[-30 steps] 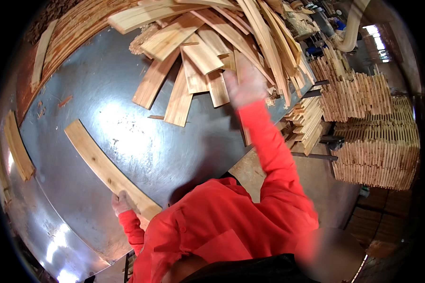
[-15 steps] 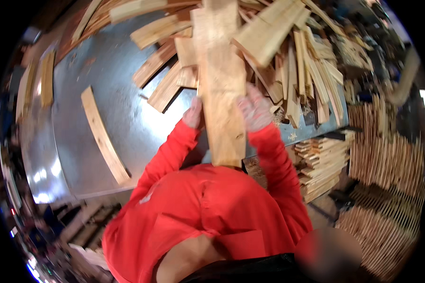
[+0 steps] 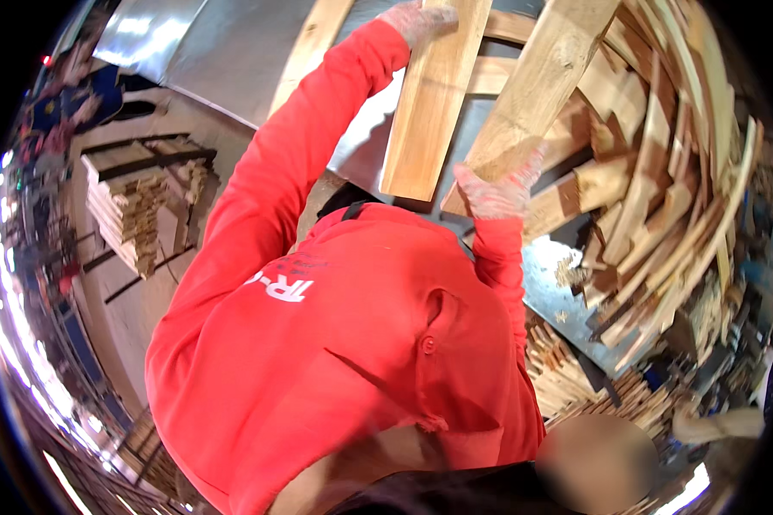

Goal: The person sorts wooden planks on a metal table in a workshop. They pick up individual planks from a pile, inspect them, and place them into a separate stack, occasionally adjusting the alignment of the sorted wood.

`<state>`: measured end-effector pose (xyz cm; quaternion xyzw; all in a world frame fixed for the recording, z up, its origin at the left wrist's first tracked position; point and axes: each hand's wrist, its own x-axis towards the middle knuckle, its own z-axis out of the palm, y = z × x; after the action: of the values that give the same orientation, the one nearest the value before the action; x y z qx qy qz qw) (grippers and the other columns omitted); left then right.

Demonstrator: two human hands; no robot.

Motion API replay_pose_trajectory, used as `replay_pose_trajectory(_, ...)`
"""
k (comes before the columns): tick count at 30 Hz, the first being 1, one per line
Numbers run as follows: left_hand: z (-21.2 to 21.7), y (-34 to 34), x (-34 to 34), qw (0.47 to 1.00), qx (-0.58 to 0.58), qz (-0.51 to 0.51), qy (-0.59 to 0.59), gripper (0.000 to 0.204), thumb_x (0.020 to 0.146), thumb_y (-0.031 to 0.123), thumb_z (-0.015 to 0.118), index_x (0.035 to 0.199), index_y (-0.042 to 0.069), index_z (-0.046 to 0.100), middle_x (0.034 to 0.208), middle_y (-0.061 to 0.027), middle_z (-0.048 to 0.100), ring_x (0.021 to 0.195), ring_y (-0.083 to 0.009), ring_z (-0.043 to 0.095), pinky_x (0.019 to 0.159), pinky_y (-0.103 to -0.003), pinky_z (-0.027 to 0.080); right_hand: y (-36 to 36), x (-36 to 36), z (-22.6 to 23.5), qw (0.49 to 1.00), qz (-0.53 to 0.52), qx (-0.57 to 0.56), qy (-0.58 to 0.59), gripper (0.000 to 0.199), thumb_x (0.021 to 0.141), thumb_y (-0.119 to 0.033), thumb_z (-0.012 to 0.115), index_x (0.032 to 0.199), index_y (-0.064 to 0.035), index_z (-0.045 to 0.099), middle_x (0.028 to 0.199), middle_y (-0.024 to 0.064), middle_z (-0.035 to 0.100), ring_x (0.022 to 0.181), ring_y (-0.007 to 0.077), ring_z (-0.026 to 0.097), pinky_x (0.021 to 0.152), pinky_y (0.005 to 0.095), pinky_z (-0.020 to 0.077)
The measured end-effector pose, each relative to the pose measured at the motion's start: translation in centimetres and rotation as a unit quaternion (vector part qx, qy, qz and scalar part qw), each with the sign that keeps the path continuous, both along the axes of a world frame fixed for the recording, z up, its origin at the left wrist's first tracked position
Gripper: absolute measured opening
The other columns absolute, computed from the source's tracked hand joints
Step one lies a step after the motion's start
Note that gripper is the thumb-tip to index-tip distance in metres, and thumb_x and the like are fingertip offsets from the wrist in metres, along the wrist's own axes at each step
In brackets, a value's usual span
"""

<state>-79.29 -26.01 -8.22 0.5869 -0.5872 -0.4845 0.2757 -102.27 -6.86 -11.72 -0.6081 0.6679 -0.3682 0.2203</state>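
Note:
Two long pale wooden boards lie slantwise over the metal table (image 3: 232,51). My left hand (image 3: 419,23), in a thin see-through glove, reaches far forward and grips the left edge of the narrower board (image 3: 434,112), fingers over its top face. Nearer to me, my gloved right hand (image 3: 500,190) is closed round the near end of the wider board (image 3: 545,81), thumb on one side and fingers on the other. A gap separates the two boards at their near ends. The far ends of both run out of view.
A heap of loose boards (image 3: 653,172) covers the table's right side, with wood chips (image 3: 567,273) beside it. Another board (image 3: 311,51) lies left of my left forearm. Stacked wood (image 3: 133,215) stands on a rack at left; more stacked pieces (image 3: 558,365) sit below the table's right edge.
My view has swung round, shifting the table up and right. Both hands were on one wide board's sides; now they are apart, each on a separate board, the left one farther forward.

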Motion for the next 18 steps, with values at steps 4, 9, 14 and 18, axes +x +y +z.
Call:
replay_pose_trajectory(4,-8.2,-5.5,9.7,0.829,-0.216,-0.214,-0.47,0.035,0.087,0.033,0.058,0.113,0.011,0.065,0.114,-0.0145,0.064,0.101,-0.0316,0.062,0.087,-0.039,0.047,-1.8,4.4,-6.2,0.945,0.092,0.277,-0.146,0.09,0.07,-0.035,0.075,0.142,-0.0002,0.032,0.13,0.0268,0.049,0.121,0.0371,0.049,0.103,0.0403,0.039)
replay_pose_trajectory(9,-8.3,-5.1,9.9,0.899,0.101,-0.122,-0.408,0.061,0.081,0.049,0.06,0.124,0.005,0.056,0.119,-0.0198,0.061,0.108,-0.0362,0.06,0.09,-0.04,0.048,-3.9,11.5,-6.9,0.954,0.046,0.295,0.027,0.066,0.079,-0.038,0.066,0.131,0.0006,0.05,0.131,0.0243,0.051,0.121,0.0373,0.05,0.102,0.0402,0.0404)
replay_pose_trajectory(14,-8.2,0.7,7.9,0.994,-0.03,-0.038,-0.096,0.072,0.085,0.06,0.051,0.132,0.005,0.045,0.134,-0.0249,0.048,0.12,-0.0434,0.048,0.101,-0.042,0.04,-6.7,13.7,-10.3,0.949,0.024,0.299,-0.099,0.046,0.086,-0.03,0.063,0.12,0.0004,0.056,0.119,0.0159,0.061,0.104,0.0299,0.06,0.09,0.0384,0.0477)
replay_pose_trajectory(18,-11.9,9.9,6.7,0.989,0.091,0.062,-0.102,0.11,0.065,0.051,0.076,0.145,0.001,0.02,0.137,-0.0312,0.036,0.127,-0.0442,0.04,0.105,-0.045,0.038,-8.1,13.0,-11.7,0.84,-0.024,0.301,-0.451,0.03,0.09,-0.011,0.06,0.118,-0.0004,0.057,0.102,0.006,0.065,0.086,0.0155,0.062,0.078,0.0292,0.0509)
